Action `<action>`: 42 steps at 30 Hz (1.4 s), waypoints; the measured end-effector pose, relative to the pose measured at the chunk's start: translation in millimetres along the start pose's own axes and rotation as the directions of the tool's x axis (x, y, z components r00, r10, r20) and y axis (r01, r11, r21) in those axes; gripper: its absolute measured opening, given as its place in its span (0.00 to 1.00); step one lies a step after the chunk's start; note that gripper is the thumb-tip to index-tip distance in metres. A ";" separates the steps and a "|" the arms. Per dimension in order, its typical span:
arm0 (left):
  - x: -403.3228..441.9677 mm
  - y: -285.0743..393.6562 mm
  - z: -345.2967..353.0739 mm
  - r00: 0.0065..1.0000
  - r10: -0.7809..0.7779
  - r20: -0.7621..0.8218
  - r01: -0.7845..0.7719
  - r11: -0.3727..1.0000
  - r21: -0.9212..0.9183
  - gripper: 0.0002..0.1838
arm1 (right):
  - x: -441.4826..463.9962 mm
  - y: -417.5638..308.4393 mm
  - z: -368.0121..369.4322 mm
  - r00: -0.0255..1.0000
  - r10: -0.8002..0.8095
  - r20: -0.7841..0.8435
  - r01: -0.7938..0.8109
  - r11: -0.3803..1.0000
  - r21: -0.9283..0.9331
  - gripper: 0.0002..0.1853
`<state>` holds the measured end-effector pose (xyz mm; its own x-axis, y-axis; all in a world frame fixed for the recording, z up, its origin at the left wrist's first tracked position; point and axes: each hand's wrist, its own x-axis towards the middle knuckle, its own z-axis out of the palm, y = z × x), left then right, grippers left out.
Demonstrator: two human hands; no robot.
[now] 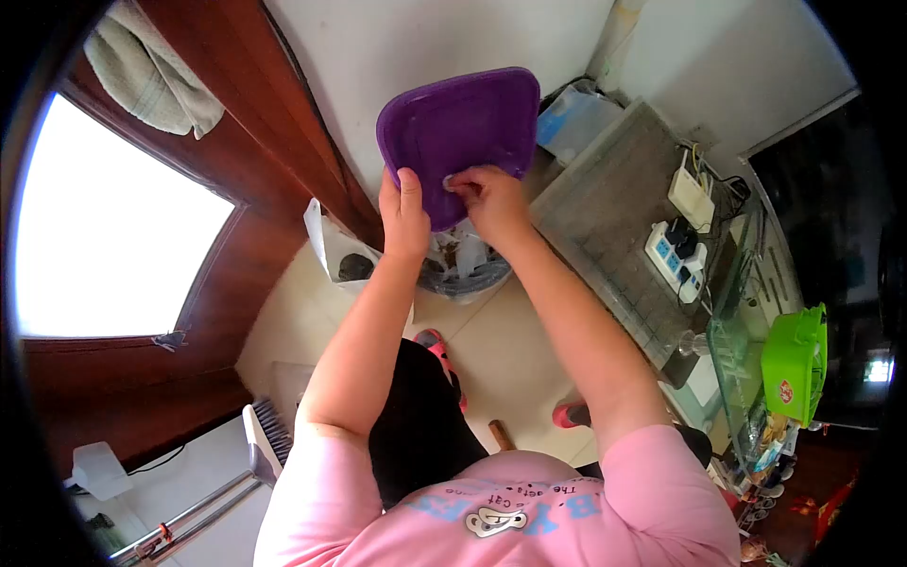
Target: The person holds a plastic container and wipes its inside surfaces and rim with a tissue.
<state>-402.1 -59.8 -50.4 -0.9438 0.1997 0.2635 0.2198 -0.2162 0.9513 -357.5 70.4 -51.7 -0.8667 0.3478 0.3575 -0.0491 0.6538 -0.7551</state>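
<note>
A purple plastic tray (458,118) with rounded corners and a raised rim is held tilted above a bin (463,282) lined with a clear bag. My left hand (404,215) grips the tray's lower left edge, thumb on the inner face. Against the inside of the tray near its lower right, my right hand (488,201) pinches a small whitish thing (449,182), too small to name. Some brown and white refuse shows in the bin below the tray.
White bag (326,248) left of the bin. Glass-topped table (605,208) at the right with a power strip (673,257) and a white box (691,199). Green container (794,367) farther right. Brush (269,430) at the lower left. Wooden door frame at the left.
</note>
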 end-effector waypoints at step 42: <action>11.8 -41.3 -9.7 0.965 -0.222 0.137 0.250 0.937 -0.243 0.42 | -6.9 -14.0 9.3 0.978 -0.127 0.165 0.085 0.967 0.241 0.06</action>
<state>-424.7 -57.8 -88.1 -0.9262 0.3715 0.0647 -0.0901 -0.3847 0.9186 -355.5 52.6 -48.8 -0.9232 0.1462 0.3553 -0.2409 0.4999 -0.8319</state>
